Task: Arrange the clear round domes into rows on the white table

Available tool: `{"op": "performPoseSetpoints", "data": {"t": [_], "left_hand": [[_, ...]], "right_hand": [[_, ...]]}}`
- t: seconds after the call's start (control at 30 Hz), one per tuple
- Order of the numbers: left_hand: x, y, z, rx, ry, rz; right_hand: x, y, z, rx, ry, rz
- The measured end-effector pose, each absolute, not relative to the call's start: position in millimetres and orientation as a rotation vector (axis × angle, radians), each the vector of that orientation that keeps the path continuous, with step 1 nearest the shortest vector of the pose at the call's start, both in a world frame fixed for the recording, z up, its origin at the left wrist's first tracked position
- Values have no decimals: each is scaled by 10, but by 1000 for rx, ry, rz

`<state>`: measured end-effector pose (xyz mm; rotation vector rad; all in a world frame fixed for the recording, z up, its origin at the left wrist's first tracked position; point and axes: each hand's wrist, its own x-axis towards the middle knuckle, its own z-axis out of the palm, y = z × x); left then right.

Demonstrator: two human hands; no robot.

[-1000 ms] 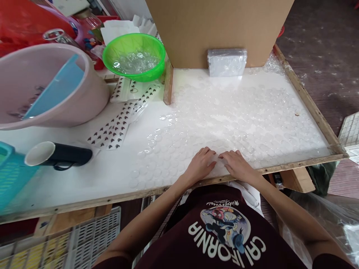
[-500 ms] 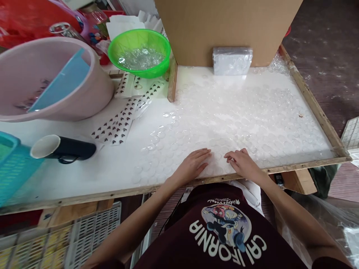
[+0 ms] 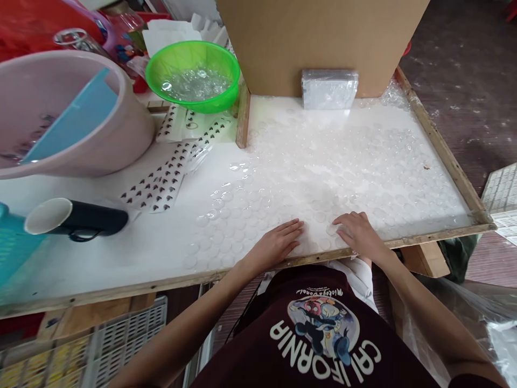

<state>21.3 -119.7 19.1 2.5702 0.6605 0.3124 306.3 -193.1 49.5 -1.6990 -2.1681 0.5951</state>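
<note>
Hands are moved apart: left hand (image 3: 278, 243) is laid open on discs (image 3: 323, 167); right hand (image 3: 358, 233) is half-open, fingertips on one. Sorting is apparently in hand; a fine pinch is needed.

clear discs (image 3: 242, 215) indistinct, basin (image 3: 121, 140) cropped left

This is a small craft workshop, makeshift rather than industrial. A white work board (image 3: 445, 156) edged with rough wooden strips serves as the bench, and hundreds of clear domes (image 3: 363, 161) are spread over it; more of them fill a green bowl (image 3: 193, 105). Sheets of tiny printed motifs (image 3: 161, 186) lie beside a pink basin (image 3: 121, 137) (plain household plastic, not factory equipment). A big cardboard box (image 3: 323, 37) stands on the board, plastic crates (image 3: 121, 339) sit under it, and the floor (image 3: 464, 64) is bare and dusty.
</note>
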Motion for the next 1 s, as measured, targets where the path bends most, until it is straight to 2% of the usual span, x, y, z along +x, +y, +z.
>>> {"op": "performPoseSetpoints", "data": {"t": [0.3, 0.67, 0.83, 1.0], "left_hand": [[577, -1228, 211, 2539, 637, 421], [688, -1226, 219, 2648, 689, 427], [663, -1199, 226, 2715, 657, 349], [619, -1198, 217, 2701, 730, 375]], "right_hand": [[2859, -1837, 432, -1663, -2419, 481], [2808, -1761, 413, -1774, -2024, 678], [2857, -1888, 437, -1720, -2087, 802], [2849, -1940, 393, -1753, -2179, 640]]}}
